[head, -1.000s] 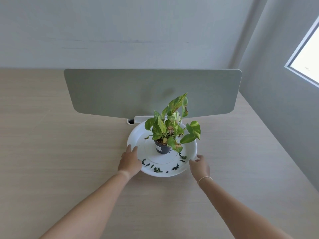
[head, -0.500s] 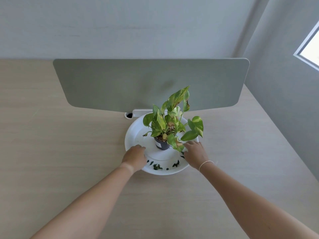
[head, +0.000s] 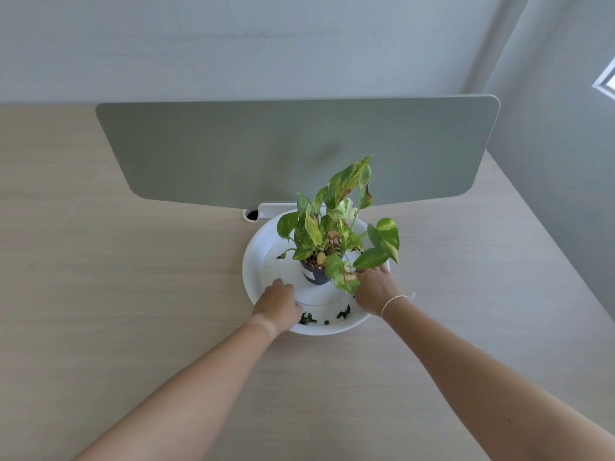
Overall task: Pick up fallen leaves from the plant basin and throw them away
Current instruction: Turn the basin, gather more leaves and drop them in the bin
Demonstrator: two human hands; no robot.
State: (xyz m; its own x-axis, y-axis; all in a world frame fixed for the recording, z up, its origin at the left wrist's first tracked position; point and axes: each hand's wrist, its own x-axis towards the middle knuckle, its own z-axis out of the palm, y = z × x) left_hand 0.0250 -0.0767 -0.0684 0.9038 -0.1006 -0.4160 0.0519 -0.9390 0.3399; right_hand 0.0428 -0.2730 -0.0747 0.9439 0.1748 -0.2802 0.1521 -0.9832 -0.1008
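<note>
A white round plant basin (head: 261, 261) sits on the wooden desk. On its raised middle stands a small black pot (head: 316, 277) holding a green and yellow leafy plant (head: 336, 227). Small dark fallen leaves (head: 307, 318) lie in the basin's front channel, with more fallen leaves (head: 344, 312) to their right. My left hand (head: 278, 304) rests knuckles-up inside the basin's front left, fingers curled down and hiding what is under them. My right hand (head: 376, 289) reaches into the right side beneath the plant's low leaves, which hide its fingertips.
A grey-green divider panel (head: 283, 151) stands upright just behind the basin, with a white bracket (head: 269, 209) and a cable hole (head: 251, 215) at its foot. The light wooden desk (head: 133, 294) spreads left and right. A grey wall and a window corner (head: 607, 83) lie to the right.
Both hands moved from the basin's outer rim into the basin. The left now covers the front-left leaves and the right has slid under the plant's right side. The view tilted down slightly.
</note>
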